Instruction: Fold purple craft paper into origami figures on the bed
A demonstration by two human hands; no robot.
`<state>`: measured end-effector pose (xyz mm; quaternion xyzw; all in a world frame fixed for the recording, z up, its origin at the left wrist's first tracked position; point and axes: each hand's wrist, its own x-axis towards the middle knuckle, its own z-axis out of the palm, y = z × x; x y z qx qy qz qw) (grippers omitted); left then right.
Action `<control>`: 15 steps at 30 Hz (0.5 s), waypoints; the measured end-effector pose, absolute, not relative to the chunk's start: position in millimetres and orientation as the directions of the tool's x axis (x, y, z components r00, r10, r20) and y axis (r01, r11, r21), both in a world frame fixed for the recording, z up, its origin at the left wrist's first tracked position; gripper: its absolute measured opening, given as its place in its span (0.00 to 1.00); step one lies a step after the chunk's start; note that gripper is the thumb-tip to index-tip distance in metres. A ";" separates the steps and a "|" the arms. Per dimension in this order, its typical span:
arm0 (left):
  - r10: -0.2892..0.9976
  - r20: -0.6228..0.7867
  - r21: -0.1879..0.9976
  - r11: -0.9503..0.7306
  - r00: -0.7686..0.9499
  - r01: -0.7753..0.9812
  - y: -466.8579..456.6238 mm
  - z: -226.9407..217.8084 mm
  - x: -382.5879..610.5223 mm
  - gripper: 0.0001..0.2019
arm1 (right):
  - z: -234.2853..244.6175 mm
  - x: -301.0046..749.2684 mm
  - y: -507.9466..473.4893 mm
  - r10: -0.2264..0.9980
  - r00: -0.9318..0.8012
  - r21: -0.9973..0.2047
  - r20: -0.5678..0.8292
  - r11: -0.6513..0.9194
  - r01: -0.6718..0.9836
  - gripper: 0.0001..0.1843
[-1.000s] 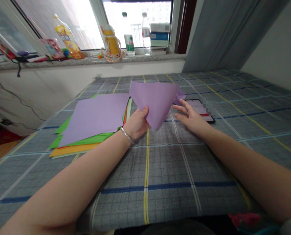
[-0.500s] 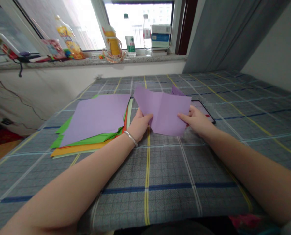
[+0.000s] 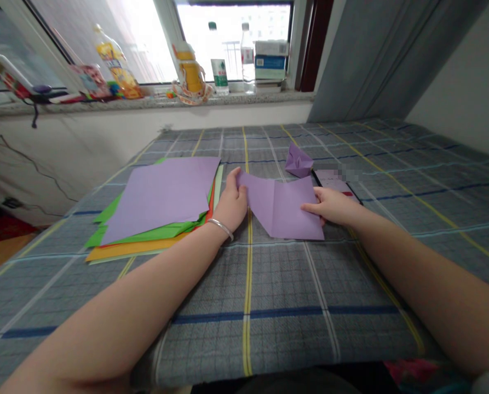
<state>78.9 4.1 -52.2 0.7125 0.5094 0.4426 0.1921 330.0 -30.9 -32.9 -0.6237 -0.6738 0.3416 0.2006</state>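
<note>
A purple sheet of paper (image 3: 283, 208) with a crease down its middle lies nearly flat on the checked cloth. My left hand (image 3: 233, 203), with a silver bangle on the wrist, pinches the sheet's left edge. My right hand (image 3: 330, 205) holds its right edge, fingers over the paper. A small folded purple paper shape (image 3: 298, 161) sits just beyond the sheet.
A stack of coloured sheets (image 3: 157, 205), purple on top over green, orange and yellow, lies to the left. A phone (image 3: 335, 181) lies behind my right hand. Bottles and boxes line the windowsill (image 3: 154, 101). A grey curtain (image 3: 384, 54) hangs at the right.
The purple sheet was held up by my left hand alone; my right hand took its right edge and both lowered it onto the cloth, uncovering the small folded shape.
</note>
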 end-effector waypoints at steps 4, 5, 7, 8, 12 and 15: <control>0.920 0.366 0.520 -0.329 0.142 0.788 2.6 -52.6 79.3 0.35 | -31.1 329.1 -31.7 0.974 -0.124 -0.633 -0.190 -0.025 0.774 0.12; 0.925 0.356 0.467 -0.301 0.135 0.832 0.8 -52.6 80.1 0.37 | -30.8 328.7 -31.9 0.976 -0.119 -0.610 -0.185 -0.019 0.792 0.12; 0.920 0.368 0.373 -0.278 0.134 0.885 -3.9 -52.7 81.9 0.38 | -30.8 328.2 -32.1 0.978 -0.114 -0.566 -0.174 -0.005 0.824 0.12; 0.909 0.386 0.327 -0.293 0.156 0.898 -6.6 -52.7 82.7 0.38 | -31.0 328.1 -32.2 0.979 -0.112 -0.549 -0.169 0.001 0.835 0.12; 0.807 0.392 0.102 -0.514 0.441 0.851 -16.4 -51.7 84.6 0.30 | -32.5 327.5 -32.0 0.981 -0.117 -0.539 -0.157 0.014 0.842 0.13; 0.685 0.292 0.000 -0.698 0.668 0.716 -20.8 -50.4 86.1 0.25 | -33.3 327.3 -32.2 0.980 -0.121 -0.562 -0.156 0.013 0.827 0.15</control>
